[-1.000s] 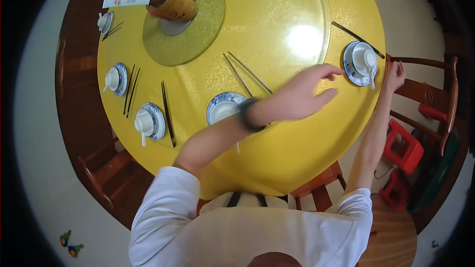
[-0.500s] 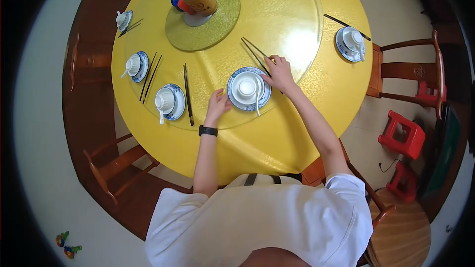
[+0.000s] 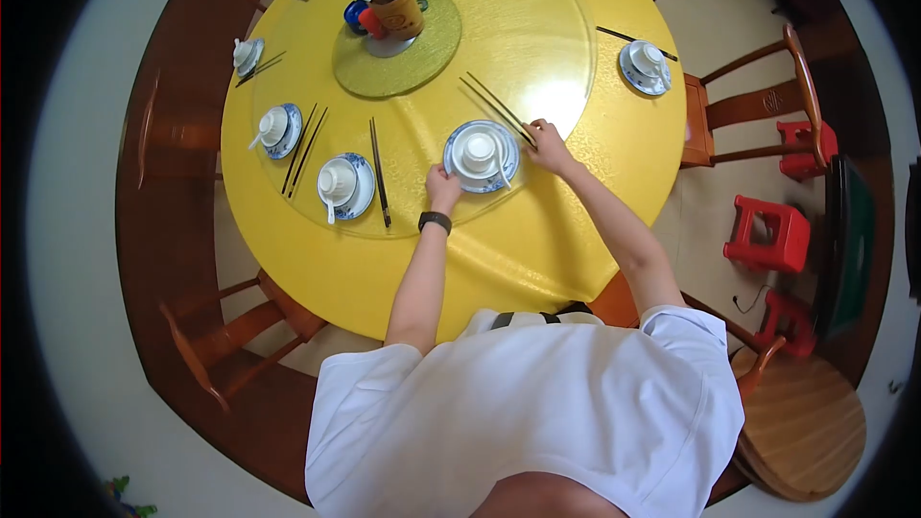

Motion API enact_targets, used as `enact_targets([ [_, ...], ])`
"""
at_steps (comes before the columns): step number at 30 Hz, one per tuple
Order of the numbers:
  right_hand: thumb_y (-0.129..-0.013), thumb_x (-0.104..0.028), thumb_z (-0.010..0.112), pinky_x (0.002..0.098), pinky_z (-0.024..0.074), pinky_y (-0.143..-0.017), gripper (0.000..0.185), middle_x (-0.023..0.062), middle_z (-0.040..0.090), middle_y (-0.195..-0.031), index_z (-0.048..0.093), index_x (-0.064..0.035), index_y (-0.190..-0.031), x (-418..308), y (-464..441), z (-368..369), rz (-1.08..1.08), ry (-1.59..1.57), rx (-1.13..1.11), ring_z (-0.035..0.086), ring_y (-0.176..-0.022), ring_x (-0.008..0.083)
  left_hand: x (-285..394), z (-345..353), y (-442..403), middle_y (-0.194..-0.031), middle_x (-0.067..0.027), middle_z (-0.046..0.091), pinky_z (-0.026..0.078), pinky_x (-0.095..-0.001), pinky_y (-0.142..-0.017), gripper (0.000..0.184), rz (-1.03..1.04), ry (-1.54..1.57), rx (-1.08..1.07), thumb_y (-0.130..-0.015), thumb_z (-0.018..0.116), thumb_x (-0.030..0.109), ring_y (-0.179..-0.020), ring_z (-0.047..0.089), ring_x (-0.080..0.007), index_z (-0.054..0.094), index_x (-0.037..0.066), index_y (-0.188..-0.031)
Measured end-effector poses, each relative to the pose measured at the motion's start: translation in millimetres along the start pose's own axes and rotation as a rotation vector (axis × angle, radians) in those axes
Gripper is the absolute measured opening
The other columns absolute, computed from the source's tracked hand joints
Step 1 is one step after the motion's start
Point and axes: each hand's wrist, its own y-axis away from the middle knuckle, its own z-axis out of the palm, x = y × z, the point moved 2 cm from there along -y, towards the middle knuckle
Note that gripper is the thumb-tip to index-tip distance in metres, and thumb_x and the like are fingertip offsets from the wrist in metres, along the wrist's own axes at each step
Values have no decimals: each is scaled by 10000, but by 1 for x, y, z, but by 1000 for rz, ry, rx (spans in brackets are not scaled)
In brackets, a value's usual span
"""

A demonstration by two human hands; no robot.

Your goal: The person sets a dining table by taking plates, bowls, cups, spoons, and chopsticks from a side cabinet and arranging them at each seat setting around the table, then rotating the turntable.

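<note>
My left hand point(image 3: 443, 190), below a black wristband, is closed at the lower left rim of a blue-and-white plate point(image 3: 457, 138). On that plate stand a white bowl, an upturned white cup point(image 3: 478, 151) and a white spoon point(image 3: 504, 173). To the right of the plate, my right hand point(image 3: 549, 146) pinches the near ends of a pair of dark chopsticks point(image 3: 497, 105). Their far ends point up and left, slightly apart, over the yellow tabletop. The exact finger grip on the plate is partly hidden.
Similar settings with a plate point(image 3: 362, 194), cup, spoon and chopsticks point(image 3: 380, 173) ring the yellow round table point(image 3: 336, 273). A brown holder point(image 3: 395, 10) stands on the central turntable point(image 3: 384, 82). Wooden chairs point(image 3: 235, 326) surround the table; red stools point(image 3: 767, 235) are at right.
My left hand has moved up and right from beside the plate onto its rim. My right hand has drawn back along the chopsticks to their near ends. The camera view has shifted.
</note>
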Motion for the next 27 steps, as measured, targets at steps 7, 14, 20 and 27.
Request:
enact_targets([
  [7, -713, -40, 636, 413, 478, -754, 207, 179, 547, -912, 615, -17, -917, -6, 51, 2, 317, 37, 13, 553, -860, 329, -34, -27, 8, -1004, -152, 574, 591, -348, -573, 428, 12, -99, -71, -772, 535, -52, -776, 633, -238, 412, -22, -1181],
  [14, -761, -29, 559, 313, 456, -620, 269, 107, 610, -751, 555, -18, -1030, 1, 99, 28, 553, -497, -7, 565, -671, 172, -34, -19, 21, -1040, -157, 560, 592, -364, -590, 603, -51, 42, -314, -772, 474, -98, -834, 642, -258, 270, 56, -1318],
  [20, -858, -136, 498, 298, 479, -600, 236, 59, 604, -756, 570, -50, -1066, -22, 108, 18, 944, -1139, -124, 580, -687, 146, -24, -9, 43, -1025, -169, 570, 589, -352, -591, 599, -105, -28, -353, -774, 459, -101, -865, 642, -256, 270, 65, -1318],
  [27, -925, -324, 526, 243, 433, -478, 314, 41, 600, -751, 602, -30, -1002, -19, 108, 41, 765, -1004, -65, 543, -566, 105, -18, 4, 53, -1103, -191, 546, 596, -365, -621, 617, -42, -38, -318, -750, 431, -114, -919, 627, -292, 281, 58, -1324],
])
